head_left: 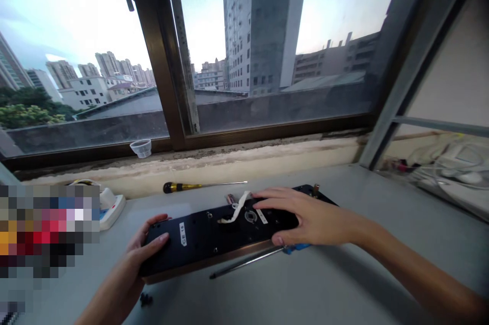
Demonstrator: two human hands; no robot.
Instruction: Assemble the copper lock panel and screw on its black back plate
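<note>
A long door lock panel [198, 236], black on its upward face with a copper-coloured side, is held at a slant above the grey table. My left hand [132, 259] grips its left end, thumb on top beside a "CE 15" label. Over the right part arches my right hand [313, 218], thumb at the near edge and fingers across the face. A white-wrapped cable [240, 208] sticks up close to those fingertips, near a round hub [250, 217]. Beneath the near edge lies a screwdriver [248, 262], its blue handle partly hidden by the right hand.
A yellow-and-black screwdriver [183, 187] lies behind the panel. Small black pieces [145, 299], perhaps screws, sit near my left wrist. A power strip [114, 213] is at left, beside a blurred-out area. A clear plastic cup [141, 148] stands on the windowsill; white cables [458, 162] are heaped at right.
</note>
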